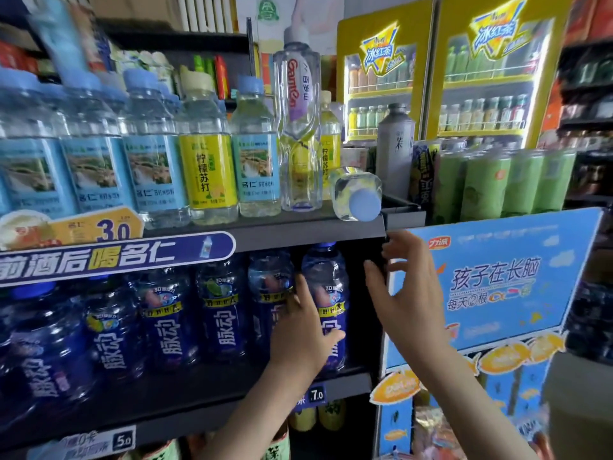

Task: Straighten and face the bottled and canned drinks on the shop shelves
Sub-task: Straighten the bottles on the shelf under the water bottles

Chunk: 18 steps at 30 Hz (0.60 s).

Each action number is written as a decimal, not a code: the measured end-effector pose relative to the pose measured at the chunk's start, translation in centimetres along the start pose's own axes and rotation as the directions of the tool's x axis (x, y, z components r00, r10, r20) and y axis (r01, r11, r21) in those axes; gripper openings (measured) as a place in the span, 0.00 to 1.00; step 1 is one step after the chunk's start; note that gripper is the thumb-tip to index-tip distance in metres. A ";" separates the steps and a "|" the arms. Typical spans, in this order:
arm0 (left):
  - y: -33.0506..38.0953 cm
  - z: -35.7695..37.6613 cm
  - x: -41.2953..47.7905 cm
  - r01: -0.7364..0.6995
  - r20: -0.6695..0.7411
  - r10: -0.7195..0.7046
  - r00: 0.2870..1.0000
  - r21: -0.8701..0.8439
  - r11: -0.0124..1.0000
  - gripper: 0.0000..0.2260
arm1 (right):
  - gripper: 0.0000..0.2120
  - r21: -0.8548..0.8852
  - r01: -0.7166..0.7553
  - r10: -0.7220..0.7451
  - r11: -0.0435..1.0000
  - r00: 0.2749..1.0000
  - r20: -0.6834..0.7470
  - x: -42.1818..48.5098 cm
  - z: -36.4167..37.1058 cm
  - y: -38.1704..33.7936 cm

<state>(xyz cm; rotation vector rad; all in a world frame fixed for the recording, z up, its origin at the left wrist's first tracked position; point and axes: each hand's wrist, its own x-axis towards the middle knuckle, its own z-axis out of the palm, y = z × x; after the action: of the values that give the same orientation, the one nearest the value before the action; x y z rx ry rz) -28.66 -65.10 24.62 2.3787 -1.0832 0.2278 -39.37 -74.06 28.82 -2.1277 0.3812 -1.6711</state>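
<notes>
On the middle shelf stands a row of dark blue drink bottles. My left hand is wrapped around the rightmost blue bottle, fingers behind it and thumb across its label. My right hand hovers open just right of that bottle, fingers spread near the shelf's end post, holding nothing. On the upper shelf stand light blue labelled water bottles, a yellow lemon soda bottle and a tall clear bottle. One clear bottle lies on its side at the shelf's right end, blue cap pointing outward.
A blue cardboard display stand sits right beside the shelves. Green bottles and a grey tin stand behind it. Two lit yellow drink fridges fill the back. Price tags hang on the shelf edges, with more bottles below.
</notes>
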 end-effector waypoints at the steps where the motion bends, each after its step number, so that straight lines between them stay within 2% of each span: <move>1: -0.1 0.3 0.0 0.010 0.023 -0.009 1.000 -0.055 0.998 0.46 | 0.19 0.016 -0.001 0.001 1.000 1.000 0.016 0.4 0.1 0.1; 3: -0.2 0.8 -0.1 0.023 0.014 -0.022 1.000 -0.126 0.992 0.46 | 0.19 0.051 -0.023 0.021 0.998 0.999 0.048 0.4 0.4 0.2; 6: 0.0 0.9 -0.1 0.039 0.001 -0.039 0.999 -0.112 0.993 0.45 | 0.19 0.081 -0.048 0.038 0.996 0.992 0.117 -1.0 0.9 0.4; 9: 0.5 0.2 -0.3 0.072 0.037 -0.072 0.997 0.001 0.997 0.43 | 0.18 0.102 -0.079 0.063 0.992 0.986 0.153 -2.2 1.0 0.5; 11: 1.2 -1.4 -1.1 0.055 0.019 -0.059 0.998 0.139 0.989 0.37 | 0.18 0.124 -0.046 0.040 0.991 0.998 0.050 -1.8 0.7 0.3; 13: 2.1 -3.8 -2.1 -0.049 -0.104 0.071 0.992 0.205 0.977 0.23 | 0.22 0.162 0.037 -0.029 0.986 0.998 -0.053 -0.4 0.1 0.0; 14: 2.6 -5.0 -2.5 -0.124 -0.202 0.164 0.966 0.197 0.973 0.18 | 0.26 0.168 0.076 -0.067 0.983 0.996 -0.060 0.7 -0.1 -0.3; 16: 3.4 -7.4 -2.5 -0.281 -0.371 0.297 0.880 0.099 0.955 0.13 | 0.34 0.120 0.152 -0.154 0.981 0.988 0.006 3.2 -0.4 -0.8; 18: 4.0 -8.9 -1.6 -0.394 -0.446 0.350 0.824 -0.007 0.919 0.11 | 0.39 -0.012 0.231 -0.228 0.973 0.966 0.123 5.9 -0.1 -0.6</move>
<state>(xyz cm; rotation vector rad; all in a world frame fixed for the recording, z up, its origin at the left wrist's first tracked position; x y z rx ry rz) -32.19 -61.62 33.14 1.8723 -1.2842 0.7901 -38.08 -76.19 34.20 -2.3541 0.1238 -1.6536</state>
